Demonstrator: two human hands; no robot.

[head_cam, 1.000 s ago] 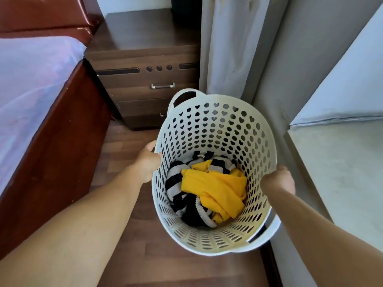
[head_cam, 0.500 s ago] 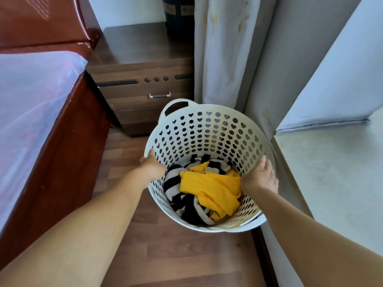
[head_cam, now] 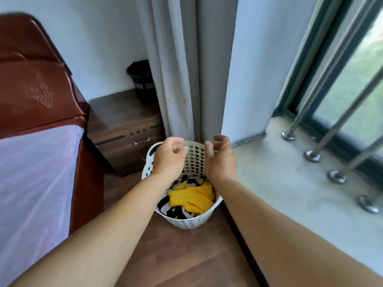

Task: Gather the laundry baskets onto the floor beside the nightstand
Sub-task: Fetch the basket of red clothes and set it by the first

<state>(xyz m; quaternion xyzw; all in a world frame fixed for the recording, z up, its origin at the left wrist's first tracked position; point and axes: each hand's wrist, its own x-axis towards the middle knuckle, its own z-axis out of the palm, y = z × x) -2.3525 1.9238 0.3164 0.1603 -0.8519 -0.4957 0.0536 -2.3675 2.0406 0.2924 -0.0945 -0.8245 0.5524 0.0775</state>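
White laundry basket (head_cam: 187, 219) set on floor just right of nightstand (head_cam: 124, 129). Left hand (head_cam: 169, 160) loosely curled, right hand (head_cam: 220, 160) spread, both empty above rim. Best lifted straight clear, avoiding tipping.

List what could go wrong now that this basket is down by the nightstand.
1. The white basket stands on the narrow floor strip between nightstand and raised ledge; further baskets may not fit there.
2. Both hands hover open above its rim; a stray knock might tip it.
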